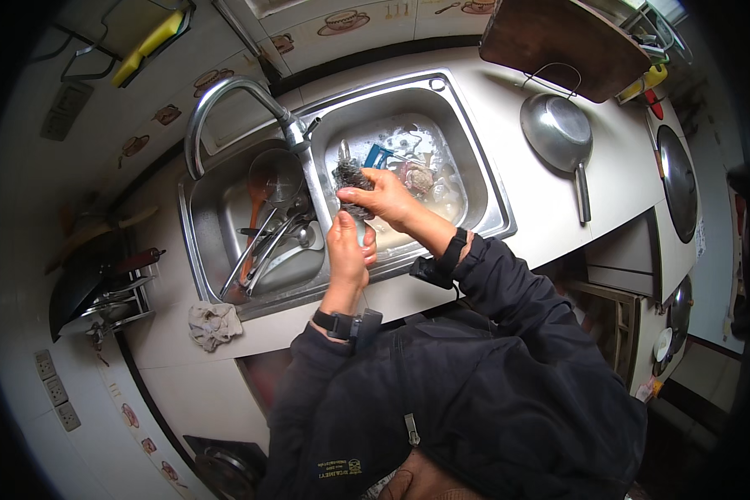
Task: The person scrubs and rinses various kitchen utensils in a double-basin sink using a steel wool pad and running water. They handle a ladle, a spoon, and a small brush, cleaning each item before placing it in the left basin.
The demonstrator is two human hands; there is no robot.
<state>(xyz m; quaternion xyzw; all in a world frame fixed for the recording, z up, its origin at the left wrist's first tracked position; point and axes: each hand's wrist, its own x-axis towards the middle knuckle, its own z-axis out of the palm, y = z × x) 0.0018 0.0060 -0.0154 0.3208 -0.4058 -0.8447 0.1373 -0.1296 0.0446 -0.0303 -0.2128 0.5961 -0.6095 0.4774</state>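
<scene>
My left hand grips the pale handle of a kitchen utensil, whose shiny tip points towards the back of the sink. Around its middle, my right hand presses a grey steel-wool scourer. The scourer and my fingers hide much of the utensil, so its kind is unclear. Both hands are over the right basin of a stainless-steel sink. Cloudy water lies in that basin, with a blue object and a pinkish, crumpled scrubber or cloth.
A curved faucet rises behind the sink. The left basin holds a wire strainer and several utensils. A crumpled rag lies at its front corner. On the right counter, an upturned metal pan rests near a brown board.
</scene>
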